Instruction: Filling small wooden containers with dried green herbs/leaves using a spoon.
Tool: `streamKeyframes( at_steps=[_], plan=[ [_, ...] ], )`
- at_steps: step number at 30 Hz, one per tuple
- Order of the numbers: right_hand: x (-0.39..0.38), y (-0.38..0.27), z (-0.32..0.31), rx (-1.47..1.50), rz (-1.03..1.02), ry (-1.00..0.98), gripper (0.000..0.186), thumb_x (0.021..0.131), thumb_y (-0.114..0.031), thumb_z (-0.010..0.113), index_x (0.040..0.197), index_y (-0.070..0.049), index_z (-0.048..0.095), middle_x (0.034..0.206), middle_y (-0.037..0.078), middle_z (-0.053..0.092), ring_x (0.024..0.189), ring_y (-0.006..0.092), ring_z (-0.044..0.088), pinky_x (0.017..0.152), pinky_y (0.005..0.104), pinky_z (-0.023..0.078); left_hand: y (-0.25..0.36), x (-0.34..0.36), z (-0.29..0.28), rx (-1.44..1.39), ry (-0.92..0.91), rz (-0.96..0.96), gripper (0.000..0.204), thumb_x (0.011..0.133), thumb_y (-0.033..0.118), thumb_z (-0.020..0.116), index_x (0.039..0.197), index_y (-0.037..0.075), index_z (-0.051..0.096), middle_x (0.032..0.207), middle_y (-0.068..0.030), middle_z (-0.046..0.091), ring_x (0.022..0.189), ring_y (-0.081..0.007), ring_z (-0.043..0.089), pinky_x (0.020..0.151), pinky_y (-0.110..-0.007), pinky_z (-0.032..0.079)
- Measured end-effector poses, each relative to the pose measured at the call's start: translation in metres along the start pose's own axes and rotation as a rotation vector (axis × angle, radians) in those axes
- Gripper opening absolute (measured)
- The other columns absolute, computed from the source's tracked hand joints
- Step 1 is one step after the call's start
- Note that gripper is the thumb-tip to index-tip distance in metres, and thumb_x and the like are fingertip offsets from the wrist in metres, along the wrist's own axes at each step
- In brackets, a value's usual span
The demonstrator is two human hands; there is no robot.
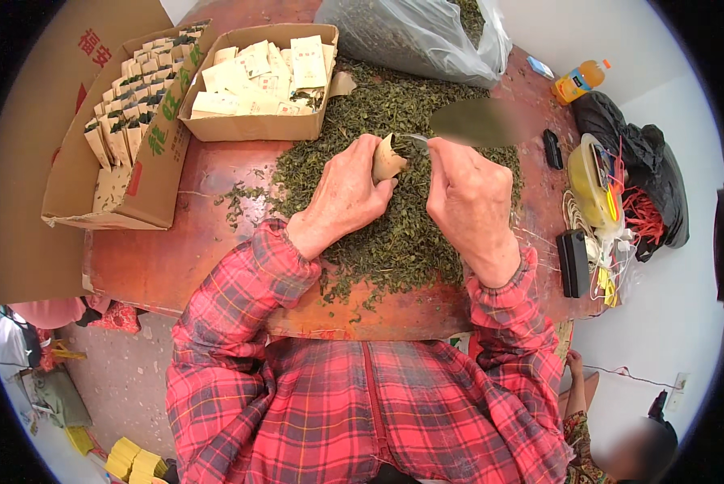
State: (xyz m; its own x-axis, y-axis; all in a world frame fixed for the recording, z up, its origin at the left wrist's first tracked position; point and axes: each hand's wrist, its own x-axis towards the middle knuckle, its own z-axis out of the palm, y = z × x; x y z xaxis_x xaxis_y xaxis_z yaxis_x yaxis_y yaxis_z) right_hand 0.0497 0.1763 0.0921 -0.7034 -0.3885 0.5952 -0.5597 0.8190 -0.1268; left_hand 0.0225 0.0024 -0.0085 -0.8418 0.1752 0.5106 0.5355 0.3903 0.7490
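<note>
My left hand (342, 189) is closed round a small brown paper packet (388, 164), whose open mouth points up and to the right. Dark leaf bits show at that mouth. Close beside it, my right hand (477, 202) pinches a thin silvery utensil (418, 139); its tip is by the packet's mouth, and its exact kind is too small to tell. Under both hands spreads a wide heap of loose dried green leaves (410, 234) on the reddish wooden table (217, 278).
Two cardboard boxes hold paper packets: a long one (140, 211) with upright rows and a shallow one (257, 127). Behind the heap lies a clear plastic bag (410, 36) of leaves. An orange drink bottle (581, 81), yellow tub (585, 189) and black case (573, 264) stand right. Someone sits lower right.
</note>
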Motion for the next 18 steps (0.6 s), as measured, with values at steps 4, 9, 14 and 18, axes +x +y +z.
streamKeyframes(
  at_steps=[4, 9, 14, 18],
  plan=[
    [0.000, 0.000, -0.003, 0.015, -0.017, 0.032, 0.021, 0.084, 0.008, 0.071, 0.104, -0.001, 0.070, 0.086, 0.016, 0.073, 0.071, 0.0333, 0.071, 0.061, 0.0383, 0.055, 0.002, 0.000, -0.002, -0.008, -0.045, -0.071, 0.044, 0.080, 0.006, 0.078, 0.115, 0.000, 0.052, 0.091, -0.0221, 0.063, 0.080, -0.0436, 0.063, 0.069, -0.047, 0.051],
    [0.000, 0.004, -0.004, 0.026, -0.043, 0.065, 0.024, 0.084, 0.009, 0.071, 0.105, -0.001, 0.070, 0.086, 0.016, 0.073, 0.072, 0.0322, 0.071, 0.060, 0.0376, 0.055, 0.003, 0.001, -0.004, -0.001, -0.058, -0.080, 0.044, 0.080, 0.007, 0.079, 0.115, 0.000, 0.053, 0.091, -0.0221, 0.063, 0.081, -0.0440, 0.063, 0.070, -0.047, 0.051],
    [0.001, 0.006, -0.006, 0.041, -0.079, 0.131, 0.025, 0.084, 0.009, 0.071, 0.106, -0.001, 0.071, 0.086, 0.015, 0.073, 0.071, 0.0310, 0.072, 0.060, 0.0369, 0.054, 0.002, 0.001, -0.003, 0.001, -0.042, -0.044, 0.044, 0.080, 0.008, 0.079, 0.115, 0.001, 0.053, 0.091, -0.0217, 0.063, 0.080, -0.0434, 0.063, 0.069, -0.047, 0.051],
    [0.003, 0.007, -0.010, 0.021, -0.063, 0.130, 0.024, 0.084, 0.009, 0.071, 0.106, -0.002, 0.071, 0.086, 0.015, 0.073, 0.071, 0.0296, 0.072, 0.060, 0.0359, 0.054, 0.003, 0.000, -0.004, -0.002, -0.044, -0.066, 0.044, 0.080, 0.008, 0.079, 0.115, 0.001, 0.053, 0.090, -0.0210, 0.063, 0.078, -0.0412, 0.064, 0.069, -0.046, 0.051]
  ],
)
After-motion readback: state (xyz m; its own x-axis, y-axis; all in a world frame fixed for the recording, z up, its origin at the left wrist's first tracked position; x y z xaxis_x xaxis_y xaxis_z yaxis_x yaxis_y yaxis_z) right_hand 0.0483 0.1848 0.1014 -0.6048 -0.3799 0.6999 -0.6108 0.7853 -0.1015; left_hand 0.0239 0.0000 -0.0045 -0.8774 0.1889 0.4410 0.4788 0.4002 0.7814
